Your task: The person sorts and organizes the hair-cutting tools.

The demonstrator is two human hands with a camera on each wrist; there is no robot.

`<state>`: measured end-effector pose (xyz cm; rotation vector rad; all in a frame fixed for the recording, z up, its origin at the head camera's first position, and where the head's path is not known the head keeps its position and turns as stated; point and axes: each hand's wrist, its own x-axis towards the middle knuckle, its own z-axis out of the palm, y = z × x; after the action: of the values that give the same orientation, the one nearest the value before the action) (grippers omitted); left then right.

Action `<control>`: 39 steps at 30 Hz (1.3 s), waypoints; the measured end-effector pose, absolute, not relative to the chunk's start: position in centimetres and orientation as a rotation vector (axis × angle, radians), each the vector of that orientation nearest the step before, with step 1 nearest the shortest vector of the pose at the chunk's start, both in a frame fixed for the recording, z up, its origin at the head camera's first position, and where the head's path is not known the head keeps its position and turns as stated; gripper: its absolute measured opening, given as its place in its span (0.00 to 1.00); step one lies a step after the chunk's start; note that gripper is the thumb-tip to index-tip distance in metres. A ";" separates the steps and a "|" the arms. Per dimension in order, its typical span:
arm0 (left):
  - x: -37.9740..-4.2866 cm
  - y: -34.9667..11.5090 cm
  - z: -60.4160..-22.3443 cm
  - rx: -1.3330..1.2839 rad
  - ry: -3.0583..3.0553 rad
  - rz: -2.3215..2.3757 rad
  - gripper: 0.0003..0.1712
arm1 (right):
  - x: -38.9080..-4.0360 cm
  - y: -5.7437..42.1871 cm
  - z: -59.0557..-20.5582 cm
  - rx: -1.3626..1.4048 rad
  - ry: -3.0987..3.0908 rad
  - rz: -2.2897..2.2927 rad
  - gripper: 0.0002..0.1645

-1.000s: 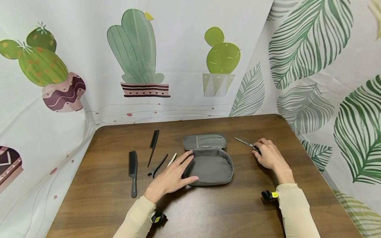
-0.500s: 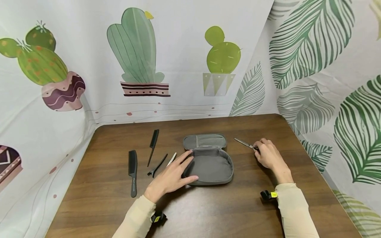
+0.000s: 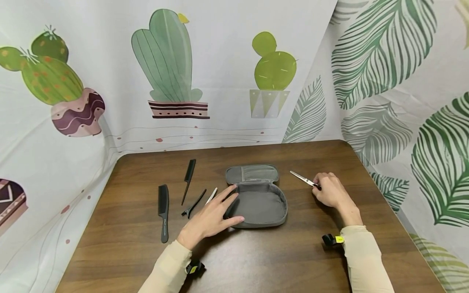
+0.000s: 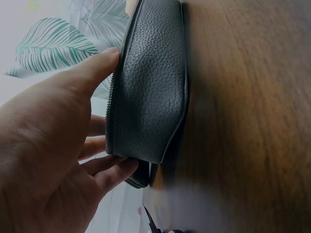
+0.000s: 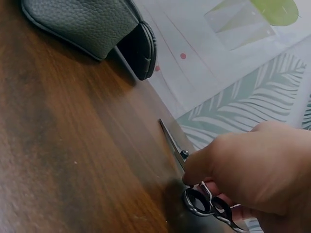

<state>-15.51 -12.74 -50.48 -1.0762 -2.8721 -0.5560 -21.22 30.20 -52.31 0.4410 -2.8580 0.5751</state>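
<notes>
A grey zip case lies unfolded on the brown table, its lid flat behind it. My left hand rests on the case's left side with fingers spread. In the left wrist view the thumb touches the zipped rim and fingertips reach the case's corner. Right of the case, my right hand grips a pair of scissors near the handles, blades pointing left and away. In the right wrist view the scissors' black finger rings show under the hand. Whether the scissors touch the table is hard to tell.
Left of the case lie a wide black comb, a thin tail comb and a black hair clip. A slim white item is partly covered by my left hand. A patterned curtain hangs behind the table.
My right hand has drawn its fingers tighter round the scissors' handles, and the scissors have shifted slightly to the right, showing brighter blades. The left hand and case have stayed put.
</notes>
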 end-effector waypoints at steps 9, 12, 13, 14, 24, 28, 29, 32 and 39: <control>-15.5 -12.8 -50.4 -1.083 -2.869 -0.571 0.48 | -21.0 30.3 -51.5 0.398 -2.938 0.684 0.04; -15.5 -12.8 -50.4 -1.085 -2.868 -0.574 0.48 | -21.1 30.5 -51.6 0.409 -2.938 0.692 0.03; -15.5 -12.8 -50.4 -1.086 -2.867 -0.574 0.48 | -21.2 30.5 -51.7 0.412 -2.941 0.693 0.02; -15.5 -12.8 -50.4 -1.086 -2.867 -0.575 0.48 | -21.2 30.5 -51.6 0.418 -2.943 0.695 0.02; -15.5 -12.8 -50.4 -1.084 -2.872 -0.580 0.48 | -20.8 30.0 -49.6 0.426 -2.867 0.740 0.03; -15.5 -12.8 -50.4 -1.076 -2.878 -0.579 0.48 | -20.6 29.4 -48.8 0.441 -2.822 0.749 0.04; -15.5 -12.8 -50.4 -1.076 -2.880 -0.581 0.48 | -20.5 29.2 -48.6 0.447 -2.811 0.753 0.04; -15.5 -12.8 -50.4 -1.074 -2.880 -0.582 0.48 | -20.3 28.5 -47.8 0.477 -2.773 0.766 0.04; -15.6 -12.7 -50.4 -1.081 -2.872 -0.586 0.48 | -19.4 26.9 -46.3 0.540 -2.676 0.759 0.05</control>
<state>-15.57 -12.75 -50.41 -1.0810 -2.8715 -0.5864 -19.43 26.94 -46.32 0.5399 -2.6756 0.7593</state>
